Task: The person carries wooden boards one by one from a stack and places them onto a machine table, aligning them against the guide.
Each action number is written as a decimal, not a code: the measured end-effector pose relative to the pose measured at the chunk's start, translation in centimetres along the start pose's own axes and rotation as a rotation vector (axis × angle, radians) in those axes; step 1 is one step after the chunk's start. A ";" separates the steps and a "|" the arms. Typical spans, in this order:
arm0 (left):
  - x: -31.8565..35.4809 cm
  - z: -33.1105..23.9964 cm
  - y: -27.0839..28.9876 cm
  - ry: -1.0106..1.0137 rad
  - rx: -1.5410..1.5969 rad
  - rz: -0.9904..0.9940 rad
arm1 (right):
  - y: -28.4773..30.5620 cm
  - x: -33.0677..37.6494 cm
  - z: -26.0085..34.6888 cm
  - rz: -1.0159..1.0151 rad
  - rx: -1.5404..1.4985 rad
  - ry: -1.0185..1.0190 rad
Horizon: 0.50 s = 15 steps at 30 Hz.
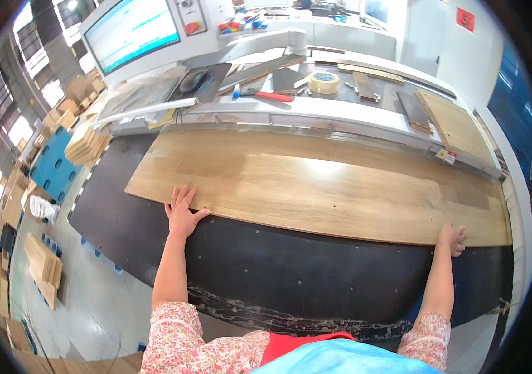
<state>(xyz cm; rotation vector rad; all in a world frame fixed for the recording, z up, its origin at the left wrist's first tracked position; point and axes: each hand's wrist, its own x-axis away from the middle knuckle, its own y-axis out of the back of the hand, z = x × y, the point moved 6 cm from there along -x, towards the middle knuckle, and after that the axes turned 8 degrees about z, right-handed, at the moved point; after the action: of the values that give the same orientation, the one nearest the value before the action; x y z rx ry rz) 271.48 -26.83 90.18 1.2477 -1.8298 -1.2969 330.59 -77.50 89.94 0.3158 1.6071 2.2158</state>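
Across the middle of the frame, the board (316,187) lies on the worktop (278,265), with the left hand (182,217) at its near edge left of centre and the right hand (450,240) at that edge toward the frame's right. Behind it, the shelf (341,112) bears, from left to right, a mouse (195,80), tool (273,96), tape roll (324,88) and panel (456,128), with the screen (132,37) at upper left. Beyond the worktop's left side, a stack (44,268) sits on the floor (94,299) at lower left, below the pallet (53,163) in the frame.
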 end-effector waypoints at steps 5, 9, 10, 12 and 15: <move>0.7 0.9 -0.1 0.044 -0.042 -0.040 | 1.1 1.7 0.2 0.008 -0.002 0.016; 3.1 0.7 -1.3 0.137 -0.089 -0.187 | 0.9 1.8 -0.3 0.029 0.011 0.030; 4.0 0.5 -1.5 0.164 -0.081 -0.239 | 1.0 2.2 -0.1 0.046 0.003 0.039; 6.8 -4.4 -3.2 0.177 -0.139 -0.150 | 1.5 1.2 -1.0 0.040 -0.016 0.054; 12.7 -9.4 -4.9 0.189 -0.205 -0.058 | 2.6 3.5 -0.7 0.157 -0.114 0.174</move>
<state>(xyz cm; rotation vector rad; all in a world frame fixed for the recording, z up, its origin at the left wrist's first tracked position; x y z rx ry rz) 276.03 -42.62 88.30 1.2716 -1.5003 -1.3130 326.73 -77.35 92.05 0.2298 1.5824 2.5042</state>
